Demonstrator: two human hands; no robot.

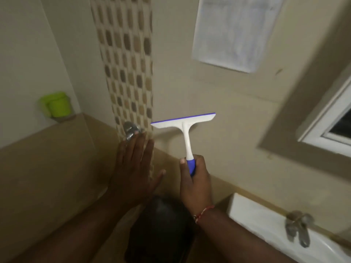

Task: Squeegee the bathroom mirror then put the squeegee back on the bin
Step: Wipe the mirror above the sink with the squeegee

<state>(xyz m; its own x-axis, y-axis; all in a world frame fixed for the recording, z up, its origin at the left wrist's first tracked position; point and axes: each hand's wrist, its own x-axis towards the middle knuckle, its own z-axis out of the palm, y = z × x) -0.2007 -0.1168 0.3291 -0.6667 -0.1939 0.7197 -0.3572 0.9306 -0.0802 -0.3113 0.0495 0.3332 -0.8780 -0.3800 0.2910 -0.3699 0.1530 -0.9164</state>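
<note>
My right hand [195, 179] grips the blue end of the squeegee's handle. The squeegee [183, 123] is white with a blue blade edge and stands upright, its blade level and on top, in front of a beige tiled surface. My left hand [134, 168] is open, fingers spread and pointing up, held flat beside a mosaic strip [127, 73] just left of the squeegee. I cannot make out the mirror's edges. A dark rounded shape [161, 226] sits low between my forearms, too blurred to identify.
A chrome fitting [130, 132] is just above my left fingertips. A green cup [57, 104] stands on a ledge at the left. A white basin [266, 224] with a chrome tap [298, 228] is at the lower right, a white-framed window [334, 122] above it. A pale sheet [233, 31] hangs high on the wall.
</note>
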